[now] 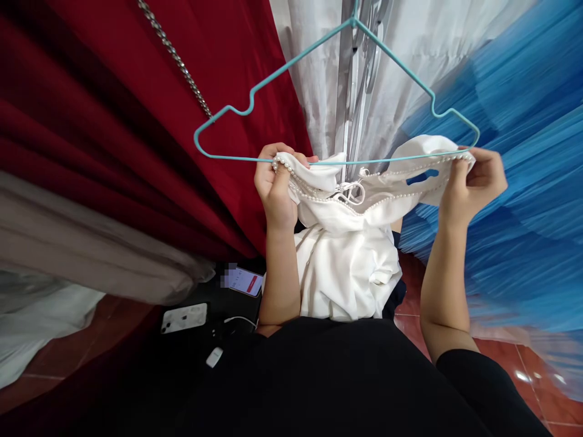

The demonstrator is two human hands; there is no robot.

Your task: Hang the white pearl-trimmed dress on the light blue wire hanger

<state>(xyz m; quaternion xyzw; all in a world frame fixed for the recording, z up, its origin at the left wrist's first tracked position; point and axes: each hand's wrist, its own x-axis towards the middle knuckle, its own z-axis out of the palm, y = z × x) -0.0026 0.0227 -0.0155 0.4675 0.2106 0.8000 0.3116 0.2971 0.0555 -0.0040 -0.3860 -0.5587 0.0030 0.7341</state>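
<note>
A white dress (348, 261) with pearl beading along its neckline lies bunched over my lap, its top lifted between both hands. My left hand (279, 188) pinches one beaded shoulder edge, near the lower bar of a light-blue hanger (300, 54). Further right, my right hand (473, 179) grips the opposite beaded edge, also by the hanger bar. The neckline gapes between the hands, and a thin white cord (355, 193) loops inside it. The top of the hanger's hook is out of view. Whether my fingers also touch the bar I cannot tell.
A red cloth (218, 182) hangs at left with a silvery chain (177, 57); blue tulle (523, 182) hangs at right. White fabric and a metal frame (350, 103) stand behind. Beside me, on a black surface, lie a lit phone (246, 280), a white phone (184, 318) and a charger (214, 357).
</note>
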